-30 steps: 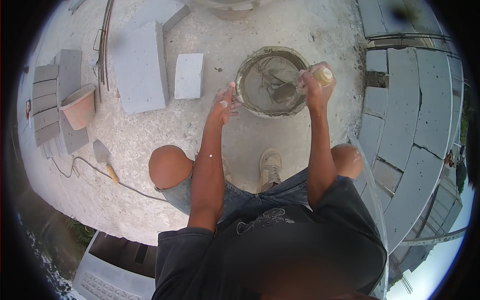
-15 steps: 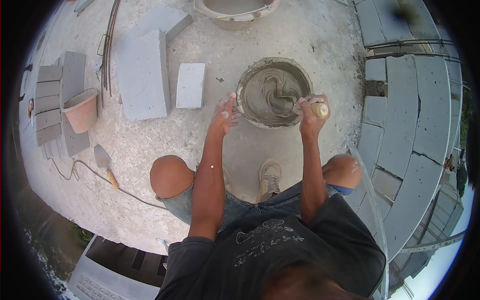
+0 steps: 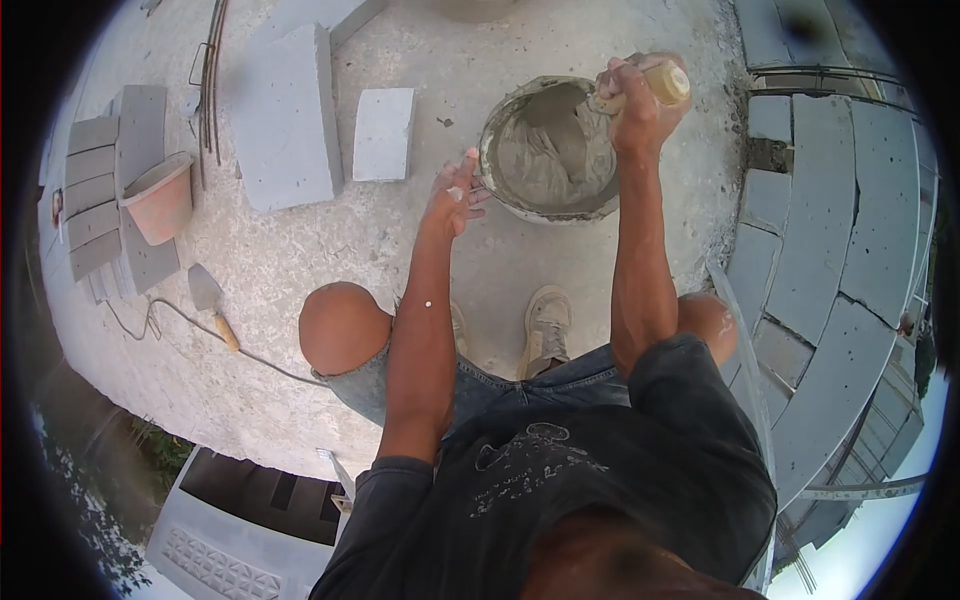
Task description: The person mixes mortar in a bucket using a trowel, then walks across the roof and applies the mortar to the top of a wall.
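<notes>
A round bucket [image 3: 487, 150] stands in front of me, with wet grey mortar [image 3: 540, 165] inside. My right hand [image 3: 642, 110] is closed around the pale handle [image 3: 668, 82] of a trowel, above the bucket's right rim. The trowel's blade is coated in mortar and hard to tell from the mix. At the left rim, my left hand [image 3: 455, 195] has its fingers stretched out and apart, with a smear of mortar on it. Its fingertips are against or very close to the bucket's side.
Left of the bucket lie a small grey block [image 3: 383, 135] and a large slab [image 3: 288, 125]. Farther left are a reddish bucket [image 3: 158, 205], stacked blocks [image 3: 92, 190], another trowel [image 3: 212, 305] and a cable [image 3: 270, 370]. A block wall [image 3: 810, 220] runs along the right.
My right hand has risen and moved forward with the trowel, and the mortar's swirl has been turned over. The bucket looks tilted now. My left hand has stayed at the left rim.
</notes>
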Action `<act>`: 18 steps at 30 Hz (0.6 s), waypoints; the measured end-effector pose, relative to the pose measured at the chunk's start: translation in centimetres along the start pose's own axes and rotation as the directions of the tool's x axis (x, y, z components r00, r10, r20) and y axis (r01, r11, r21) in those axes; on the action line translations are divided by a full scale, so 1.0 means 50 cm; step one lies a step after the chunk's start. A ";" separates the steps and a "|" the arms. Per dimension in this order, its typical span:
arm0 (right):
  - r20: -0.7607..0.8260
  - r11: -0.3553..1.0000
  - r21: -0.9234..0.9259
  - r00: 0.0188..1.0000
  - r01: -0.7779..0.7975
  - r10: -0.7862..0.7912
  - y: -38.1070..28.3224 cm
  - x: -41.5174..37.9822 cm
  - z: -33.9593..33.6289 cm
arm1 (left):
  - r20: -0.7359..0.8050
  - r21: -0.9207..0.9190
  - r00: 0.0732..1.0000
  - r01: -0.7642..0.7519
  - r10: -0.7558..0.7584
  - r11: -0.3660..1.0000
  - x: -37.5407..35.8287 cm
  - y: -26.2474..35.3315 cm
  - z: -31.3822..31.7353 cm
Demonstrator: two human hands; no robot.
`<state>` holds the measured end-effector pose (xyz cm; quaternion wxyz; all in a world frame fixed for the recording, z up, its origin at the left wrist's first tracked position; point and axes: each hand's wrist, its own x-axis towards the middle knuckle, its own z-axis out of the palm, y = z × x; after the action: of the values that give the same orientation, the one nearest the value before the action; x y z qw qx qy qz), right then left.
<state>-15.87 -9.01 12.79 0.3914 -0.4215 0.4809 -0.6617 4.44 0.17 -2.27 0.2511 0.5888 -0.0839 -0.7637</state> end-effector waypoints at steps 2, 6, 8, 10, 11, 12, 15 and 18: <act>0.032 1.000 -0.014 0.999 -0.010 0.010 0.003 -0.001 0.019 | 0.004 0.007 1.000 -0.022 0.022 1.000 0.013 0.029 0.014; 0.448 0.932 -0.329 0.894 0.153 0.012 0.093 -0.101 -0.037 | -0.010 0.095 1.000 -0.010 0.011 0.995 0.008 0.052 0.018; 0.524 0.930 -0.368 0.824 -0.006 0.213 0.026 -0.091 -0.064 | -0.031 0.098 0.999 -0.007 0.010 0.995 -0.007 0.042 0.013; 0.365 0.929 -0.340 0.890 -0.145 0.273 -0.023 -0.046 -0.100 | -0.026 0.073 0.999 -0.036 0.038 0.997 0.001 0.040 0.015; 0.317 0.946 -0.298 0.921 -0.129 0.225 -0.059 -0.009 -0.103 | -0.012 0.058 0.999 -0.051 0.052 0.997 0.015 0.053 0.017; 0.273 0.974 -0.207 0.951 -0.090 0.146 -0.095 0.015 -0.104 | -0.001 0.045 0.999 -0.046 0.046 0.998 0.016 0.048 0.012; 0.150 0.996 -0.063 0.986 -0.063 0.072 -0.119 0.009 -0.114 | 0.002 0.038 1.000 -0.005 0.005 0.999 0.009 0.035 0.011; 0.042 0.947 -0.280 0.984 -0.156 0.174 -0.012 -0.029 -0.086 | -0.015 0.037 1.000 0.015 -0.014 0.999 0.027 0.033 0.006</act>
<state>-19.46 -6.22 12.36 0.3987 -0.4520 0.5885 -0.5390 4.40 -1.94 -2.67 0.2353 0.5996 -0.0920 -0.7594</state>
